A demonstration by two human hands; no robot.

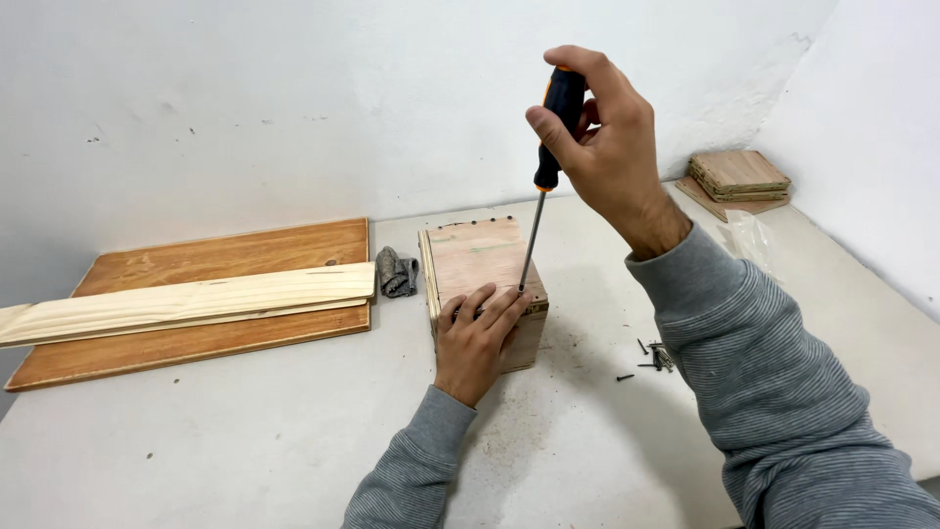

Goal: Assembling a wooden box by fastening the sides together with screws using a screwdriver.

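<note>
A brown board [196,304] lies far left under a pale plank [186,299]. At centre sits the plywood box [480,260]; the left hand [475,338] rests flat on its near edge, while the right hand [607,137] grips a screwdriver [548,157] upright, tip on the box. Loose screws [654,358] lie right.

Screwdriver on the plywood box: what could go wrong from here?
1. The long-shafted orange-and-black screwdriver has its tip right beside the left hand fingers; a slip could jab them.
2. The right hand grips only the handle top, so the tilted shaft may cam out.
3. The small plywood box is steadied by that hand alone and might shift on the dusty white table.
</note>
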